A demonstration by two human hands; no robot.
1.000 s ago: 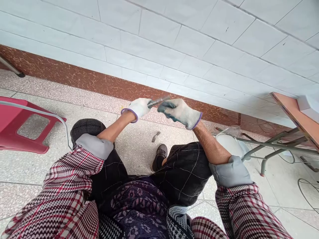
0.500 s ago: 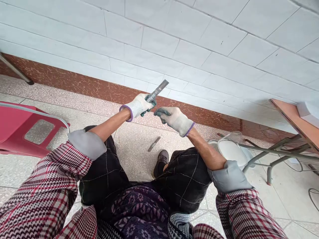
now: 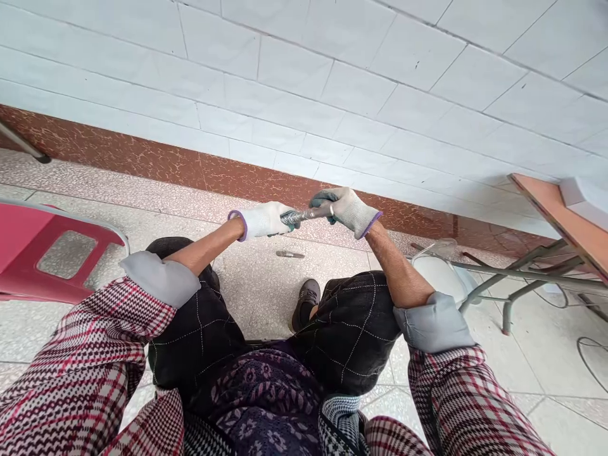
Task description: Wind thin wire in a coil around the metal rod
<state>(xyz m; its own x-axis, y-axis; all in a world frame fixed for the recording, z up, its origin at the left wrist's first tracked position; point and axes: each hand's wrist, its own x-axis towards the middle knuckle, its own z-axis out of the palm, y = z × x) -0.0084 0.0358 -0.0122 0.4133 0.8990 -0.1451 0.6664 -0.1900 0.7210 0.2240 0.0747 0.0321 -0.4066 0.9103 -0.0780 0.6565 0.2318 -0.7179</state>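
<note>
Above floor [image 3: 251, 294] | 2 gloves [image 3: 259, 221], 1 metal bar [image 3: 304, 216] | left hand [image 3: 274, 219] clamped on bar | right hand [image 3: 348, 209]: grip unclear

The left glove [image 3: 264, 220] and the right glove [image 3: 352, 211] are white, with dark green coating and purple edges; the metal bar [image 3: 304, 216] is silver-grey. The sleeves [image 3: 102, 335] are checked in red, black and white, the trousers [image 3: 351, 323] black with white dashed lines. The plastic stool [image 3: 23, 250] is pinkish red.
</note>
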